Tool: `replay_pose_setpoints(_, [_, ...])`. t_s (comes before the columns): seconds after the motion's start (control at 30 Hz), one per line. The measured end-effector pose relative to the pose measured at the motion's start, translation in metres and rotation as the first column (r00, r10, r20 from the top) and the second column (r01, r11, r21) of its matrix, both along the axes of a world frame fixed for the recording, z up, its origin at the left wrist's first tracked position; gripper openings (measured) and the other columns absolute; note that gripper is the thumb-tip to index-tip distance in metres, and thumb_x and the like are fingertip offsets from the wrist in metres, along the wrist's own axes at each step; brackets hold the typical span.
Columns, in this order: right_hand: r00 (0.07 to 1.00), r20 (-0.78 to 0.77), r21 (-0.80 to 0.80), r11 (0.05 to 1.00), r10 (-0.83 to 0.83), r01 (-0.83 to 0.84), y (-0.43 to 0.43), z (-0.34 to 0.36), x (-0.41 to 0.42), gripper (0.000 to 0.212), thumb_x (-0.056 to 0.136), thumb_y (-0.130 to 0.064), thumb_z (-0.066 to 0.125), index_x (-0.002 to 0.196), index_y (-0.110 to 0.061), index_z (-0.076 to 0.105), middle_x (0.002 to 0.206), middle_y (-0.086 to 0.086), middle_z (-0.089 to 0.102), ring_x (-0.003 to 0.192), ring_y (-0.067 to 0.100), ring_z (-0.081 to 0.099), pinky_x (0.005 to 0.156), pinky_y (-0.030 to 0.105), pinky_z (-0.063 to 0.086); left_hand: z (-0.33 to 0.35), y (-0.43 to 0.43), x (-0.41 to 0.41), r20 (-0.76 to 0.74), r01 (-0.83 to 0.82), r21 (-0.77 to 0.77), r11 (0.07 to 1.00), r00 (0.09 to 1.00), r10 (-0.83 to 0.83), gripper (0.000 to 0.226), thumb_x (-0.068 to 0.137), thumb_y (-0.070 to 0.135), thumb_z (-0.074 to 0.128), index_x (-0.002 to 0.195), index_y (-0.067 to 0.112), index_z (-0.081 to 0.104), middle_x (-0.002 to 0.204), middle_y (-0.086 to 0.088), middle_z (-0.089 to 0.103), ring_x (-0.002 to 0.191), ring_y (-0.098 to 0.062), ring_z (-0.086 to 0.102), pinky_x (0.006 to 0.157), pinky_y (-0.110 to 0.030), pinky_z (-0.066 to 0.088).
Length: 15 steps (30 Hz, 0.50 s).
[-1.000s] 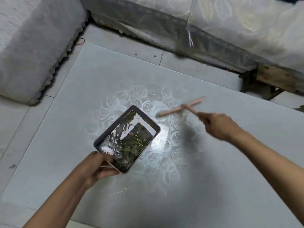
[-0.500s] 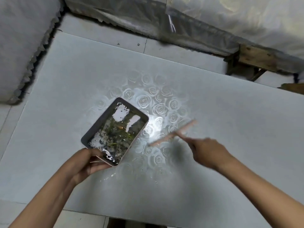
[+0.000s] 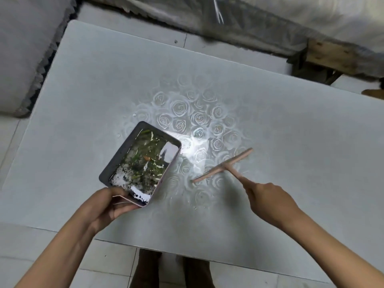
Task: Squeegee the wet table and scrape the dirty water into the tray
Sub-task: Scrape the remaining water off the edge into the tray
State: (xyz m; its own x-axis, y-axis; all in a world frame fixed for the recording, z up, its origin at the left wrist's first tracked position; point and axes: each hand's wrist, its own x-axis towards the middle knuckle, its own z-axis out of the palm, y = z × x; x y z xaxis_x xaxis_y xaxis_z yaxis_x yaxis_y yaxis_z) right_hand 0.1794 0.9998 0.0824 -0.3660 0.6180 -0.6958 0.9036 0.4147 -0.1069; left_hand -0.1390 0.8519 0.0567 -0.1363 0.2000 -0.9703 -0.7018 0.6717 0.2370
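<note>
A grey table (image 3: 87,104) with a rose pattern in its middle fills the view, glossy and wet around the pattern. A pink tray (image 3: 116,161) with a dark inside lies tilted on it, holding dirty water with green scraps and white foam. My left hand (image 3: 108,206) grips the tray's near corner. My right hand (image 3: 268,198) holds the handle of a pink squeegee (image 3: 223,165), whose blade rests on the table just right of the tray, a small gap between them.
A grey quilted cushion edge (image 3: 25,59) runs along the table's left side. A plastic-covered mattress (image 3: 249,21) and a wooden frame piece (image 3: 332,57) lie behind the table. White floor tiles and my feet (image 3: 172,269) show below the near edge.
The squeegee has been drawn from the far side of the rose pattern toward me and down to the tray's right. My view has shifted, showing more of the near table edge.
</note>
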Motion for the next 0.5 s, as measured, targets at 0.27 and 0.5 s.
replay_pose_setpoints(0.27, [0.929, -0.323, 0.129, 0.981, 0.181, -0.146, 0.049, 0.0, -0.097, 0.035, 0.099, -0.032, 0.039, 0.132, -0.04, 0.047, 0.107, 0.007, 0.068, 0.096, 0.037, 0.059, 0.08, 0.042, 0.049, 0.012, -0.042, 0.004, -0.066, -0.04, 0.049, 0.998, 0.997, 0.043, 0.019, 0.09, -0.008, 0.041, 0.101, -0.013, 0.056, 0.08, -0.026, 0.071, 0.065, -0.033, 0.071, 0.047, -0.03, 0.057])
replay_pose_setpoints(0.5, [0.798, -0.39, 0.035, 0.874, 0.459, -0.485, 0.04, -0.025, -0.241, 0.033, 0.101, -0.033, 0.04, 0.127, -0.025, 0.059, 0.118, 0.008, 0.065, 0.105, 0.033, 0.057, 0.088, 0.039, 0.046, 0.02, -0.097, 0.005, -0.083, -0.119, 0.083, 0.989, 0.989, 0.126, 0.027, 0.085, -0.012, 0.045, 0.11, -0.008, 0.056, 0.083, -0.022, 0.072, 0.068, -0.036, 0.071, 0.05, -0.031, 0.057])
